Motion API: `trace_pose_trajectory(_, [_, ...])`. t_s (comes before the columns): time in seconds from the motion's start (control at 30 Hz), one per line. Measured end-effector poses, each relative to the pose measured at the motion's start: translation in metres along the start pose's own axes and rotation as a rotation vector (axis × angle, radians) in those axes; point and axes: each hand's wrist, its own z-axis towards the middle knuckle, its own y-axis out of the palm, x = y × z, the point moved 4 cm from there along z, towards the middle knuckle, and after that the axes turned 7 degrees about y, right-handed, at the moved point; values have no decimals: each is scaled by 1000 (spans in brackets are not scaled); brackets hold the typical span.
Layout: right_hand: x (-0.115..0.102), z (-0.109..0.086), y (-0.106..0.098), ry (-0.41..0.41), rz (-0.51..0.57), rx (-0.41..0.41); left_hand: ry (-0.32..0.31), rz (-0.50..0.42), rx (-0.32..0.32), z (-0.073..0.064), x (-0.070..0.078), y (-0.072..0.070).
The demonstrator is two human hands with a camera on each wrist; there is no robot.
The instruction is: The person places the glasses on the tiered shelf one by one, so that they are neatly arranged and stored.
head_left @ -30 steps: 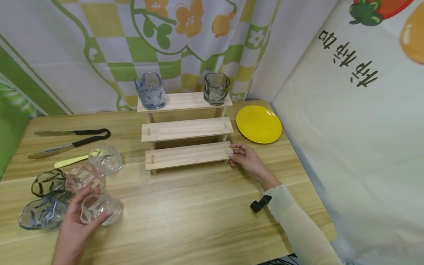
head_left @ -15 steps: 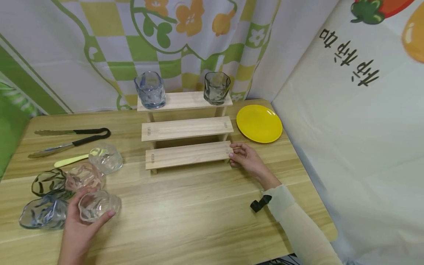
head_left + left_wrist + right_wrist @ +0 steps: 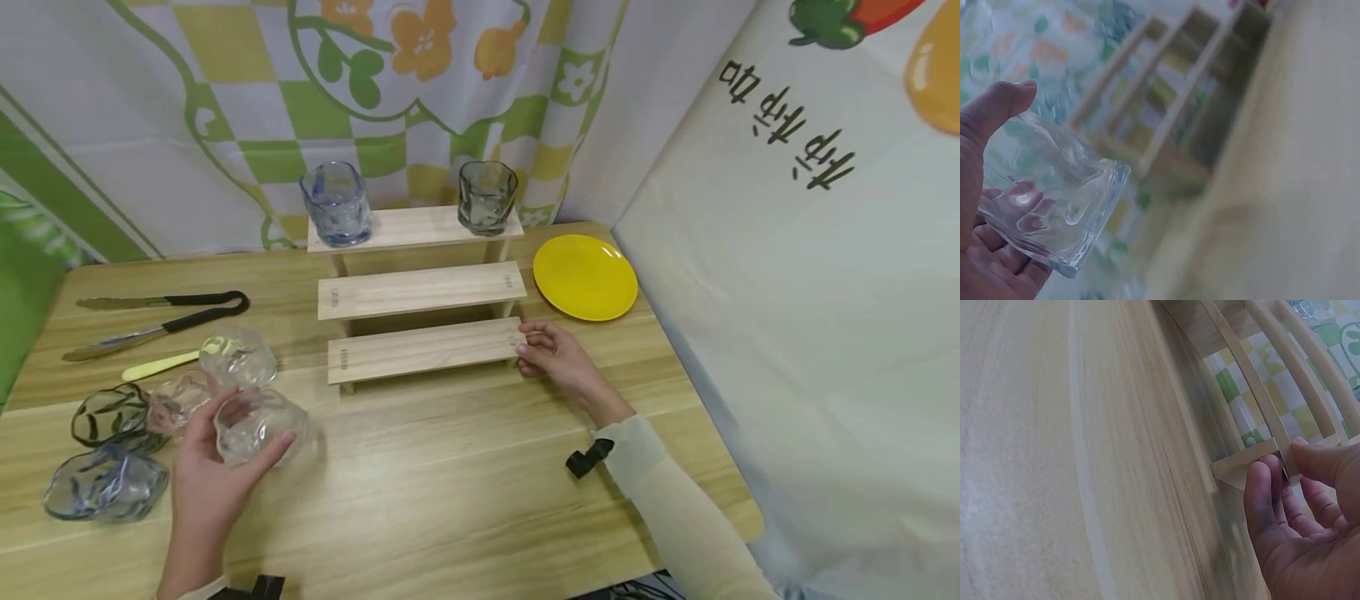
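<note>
My left hand (image 3: 213, 479) grips a clear wavy glass (image 3: 258, 427), thumb on one side and fingers round the other. In the left wrist view this glass (image 3: 1054, 194) lies tilted on its side in the hand, above the table. My right hand (image 3: 558, 364) pinches the right end of the lowest step of a three-tier wooden stand (image 3: 427, 350); the right wrist view shows thumb and fingers (image 3: 1261, 494) on the board's end. On the top tier are a blue glass (image 3: 337, 208) at the left and a grey glass (image 3: 487, 200) at the right.
Left of the stand lie black-handled tongs (image 3: 202, 310), a pale yellow-handled utensil (image 3: 161, 365), another clear glass (image 3: 238, 358), a pink glass (image 3: 180, 404), a dark glass (image 3: 112, 417) and a blue glass (image 3: 105, 483). A yellow plate (image 3: 585, 277) is at the back right.
My left hand has lifted the clear glass and carried it right and toward the stand, away from the other glasses. The right hand keeps its hold on the lowest step.
</note>
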Motion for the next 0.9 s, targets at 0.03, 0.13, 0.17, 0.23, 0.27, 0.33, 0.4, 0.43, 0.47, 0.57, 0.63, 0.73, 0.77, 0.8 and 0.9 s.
trace_pose_trajectory(0.03, [0, 0, 0, 2, 2, 4, 20, -14, -31, 6, 10, 9])
trace_pose_trajectory(0.13, [0, -1, -1, 6, 1, 5, 73, -68, -106, 26, 40, 41])
trace_pose_trajectory(0.17, [1, -1, -1, 8, 1, 4, 99, -84, -129, 33, 49, 52])
trace_pose_trajectory(0.23, [1, -1, -1, 11, 1, -1, 139, -98, -172, 45, 67, 77])
trace_pose_trajectory(0.27, [0, -2, -1, 9, -4, -3, 161, -115, -192, 52, 75, 89])
trace_pose_trajectory(0.33, [-1, -2, 0, 8, -8, -3, 198, -139, -243, 64, 88, 116])
trace_pose_trajectory(0.4, [-3, -3, 1, 2, -12, -7, 221, -154, -296, 75, 99, 143])
trace_pose_trajectory(0.43, [-3, -3, 1, -1, -16, -7, 224, -155, -320, 80, 102, 157])
trace_pose_trajectory(0.47, [-3, -3, 1, -3, -16, -8, 217, -150, -340, 85, 105, 171])
trace_pose_trajectory(0.57, [-3, -2, 2, -7, -19, -16, 193, -107, -364, 98, 107, 208])
trace_pose_trajectory(0.63, [-2, -1, 3, -9, -22, -22, 166, -80, -354, 104, 104, 228])
trace_pose_trajectory(0.73, [0, 1, 3, -15, -24, -29, 146, -69, -333, 109, 101, 250])
trace_pose_trajectory(0.77, [1, 1, 3, -15, -23, -31, 142, -67, -325, 109, 100, 256])
trace_pose_trajectory(0.8, [1, 1, 2, -16, -21, -30, 145, -69, -318, 109, 100, 261])
trace_pose_trajectory(0.9, [0, -1, -1, -20, -18, -20, 176, -57, -294, 108, 104, 274])
